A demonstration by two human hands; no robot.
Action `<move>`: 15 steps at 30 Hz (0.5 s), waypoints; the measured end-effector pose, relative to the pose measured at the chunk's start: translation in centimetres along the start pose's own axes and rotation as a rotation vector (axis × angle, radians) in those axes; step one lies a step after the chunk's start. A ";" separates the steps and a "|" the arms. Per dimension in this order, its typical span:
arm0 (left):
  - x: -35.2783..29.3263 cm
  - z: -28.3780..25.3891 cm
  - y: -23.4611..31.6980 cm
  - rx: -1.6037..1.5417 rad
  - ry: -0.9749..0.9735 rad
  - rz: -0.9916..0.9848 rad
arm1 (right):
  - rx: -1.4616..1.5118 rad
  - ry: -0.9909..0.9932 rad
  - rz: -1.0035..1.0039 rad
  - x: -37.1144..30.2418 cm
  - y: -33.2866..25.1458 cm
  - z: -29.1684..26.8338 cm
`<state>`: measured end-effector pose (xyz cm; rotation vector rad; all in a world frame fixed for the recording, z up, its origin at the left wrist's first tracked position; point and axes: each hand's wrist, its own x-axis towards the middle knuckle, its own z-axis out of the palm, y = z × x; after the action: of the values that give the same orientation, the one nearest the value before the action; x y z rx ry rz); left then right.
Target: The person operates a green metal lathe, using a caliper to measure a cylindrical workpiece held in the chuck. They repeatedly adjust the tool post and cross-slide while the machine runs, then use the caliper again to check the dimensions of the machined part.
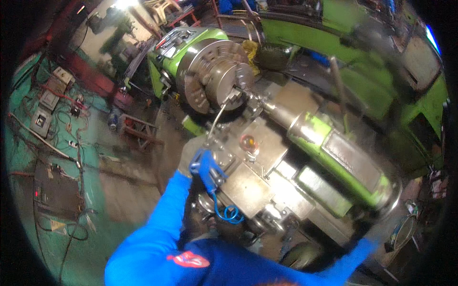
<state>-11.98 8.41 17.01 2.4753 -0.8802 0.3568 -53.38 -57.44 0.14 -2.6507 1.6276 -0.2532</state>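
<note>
My left hand (190, 153), in a grey glove, is closed around a blue air blow gun (206, 170). From the gun a long thin nozzle (218, 119) reaches up toward a round metal workpiece (223, 85) in the lathe's chuck (194, 78). A coiled blue hose (230, 214) hangs from the gun's lower end. Far to the right, my right hand (383, 230) is a dark blur below the tailstock handwheel (393, 196); its fingers do not show clearly. The green tailstock (312, 131) extends toward the workpiece.
A metal carriage (248, 188) with a small amber round object (248, 143) lies under the nozzle. Cables and electrical boxes (43, 119) stand along the green floor at left. A red metal stand (137, 129) is near the headstock. Another green machine (353, 71) is behind.
</note>
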 end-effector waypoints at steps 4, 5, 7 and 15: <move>0.4 0.7 -2.2 -0.123 0.033 -0.038 | 0.010 -0.050 0.023 0.2 -1.8 -0.7; 0.4 0.7 -1.7 -0.207 0.051 -0.054 | 0.007 -0.061 0.014 2.3 -2.4 -1.2; 1.8 0.1 0.2 -0.018 -0.047 -0.114 | 0.006 -0.064 0.014 5.9 -2.7 -2.4; 1.4 0.6 -0.4 0.147 0.024 0.159 | -0.201 -0.005 -0.084 -5.3 6.1 0.1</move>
<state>-10.63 7.60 16.93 2.5343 -1.0794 0.5215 -61.14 -55.57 -1.22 -2.8671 1.6224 -0.0887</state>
